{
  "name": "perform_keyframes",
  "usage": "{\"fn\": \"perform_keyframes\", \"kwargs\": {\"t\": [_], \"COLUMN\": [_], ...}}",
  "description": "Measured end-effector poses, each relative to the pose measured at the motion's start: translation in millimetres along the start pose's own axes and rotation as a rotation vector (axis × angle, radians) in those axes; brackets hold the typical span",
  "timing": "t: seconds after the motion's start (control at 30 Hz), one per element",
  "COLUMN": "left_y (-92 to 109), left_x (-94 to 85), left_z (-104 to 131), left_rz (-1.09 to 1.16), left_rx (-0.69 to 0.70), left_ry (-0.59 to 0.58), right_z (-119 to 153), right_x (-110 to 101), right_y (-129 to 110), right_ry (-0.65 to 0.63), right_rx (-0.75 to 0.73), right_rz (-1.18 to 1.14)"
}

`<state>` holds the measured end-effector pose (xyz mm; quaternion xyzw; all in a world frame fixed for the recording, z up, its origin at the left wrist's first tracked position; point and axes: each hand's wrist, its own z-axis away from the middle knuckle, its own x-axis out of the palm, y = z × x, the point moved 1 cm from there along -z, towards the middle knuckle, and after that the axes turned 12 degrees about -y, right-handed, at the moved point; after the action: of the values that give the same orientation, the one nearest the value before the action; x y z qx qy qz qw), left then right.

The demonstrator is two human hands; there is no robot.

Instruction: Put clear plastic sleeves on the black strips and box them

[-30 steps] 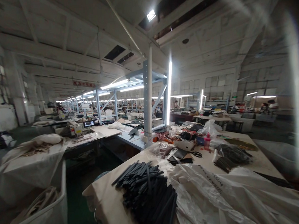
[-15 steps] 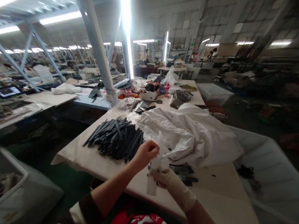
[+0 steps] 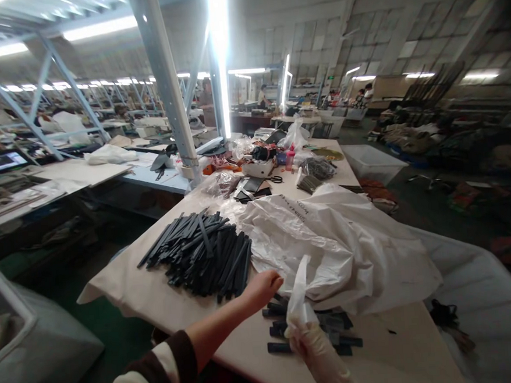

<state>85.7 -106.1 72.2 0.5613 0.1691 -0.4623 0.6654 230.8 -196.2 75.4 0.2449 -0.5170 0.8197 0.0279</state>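
Observation:
My left hand (image 3: 266, 287), bare, is closed beside the white plastic sheet (image 3: 329, 239); whatever it may hold is hidden. My right hand (image 3: 310, 342) wears a pale glove and grips a translucent white strip (image 3: 301, 287), whose pointed end sticks up. Beneath and around the gloved hand lie several short dark strips (image 3: 280, 347) on the pale table (image 3: 394, 360). A large heap of long dark strips (image 3: 205, 253) lies to the left of the plastic sheet, beyond my left forearm.
Scissors (image 3: 275, 179), plastic bags and a pink bottle (image 3: 290, 159) clutter the table's far end. A metal post (image 3: 164, 81) rises behind the left edge. White bins stand at left (image 3: 49, 311) and right (image 3: 485, 292). People are in the background.
My gloved right hand has moved right and down with the translucent strip, uncovering dark strips. My left hand has moved slightly down, away from the strip. The view has shifted a little.

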Motion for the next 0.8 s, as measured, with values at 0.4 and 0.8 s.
{"fn": "perform_keyframes", "kwargs": {"t": [0.4, 0.8], "left_y": [-113, -29], "left_x": [-20.1, -37.9], "left_z": [-110, -45], "left_rz": [-0.112, 0.309], "left_rx": [-0.436, -0.136], "left_ry": [0.088, -0.043], "right_z": [-58, -34], "right_x": [-75, -69], "right_y": [-19, -59], "right_ry": [0.709, 0.468], "right_rx": [-0.109, -0.290], "right_rz": [0.015, -0.196]}}
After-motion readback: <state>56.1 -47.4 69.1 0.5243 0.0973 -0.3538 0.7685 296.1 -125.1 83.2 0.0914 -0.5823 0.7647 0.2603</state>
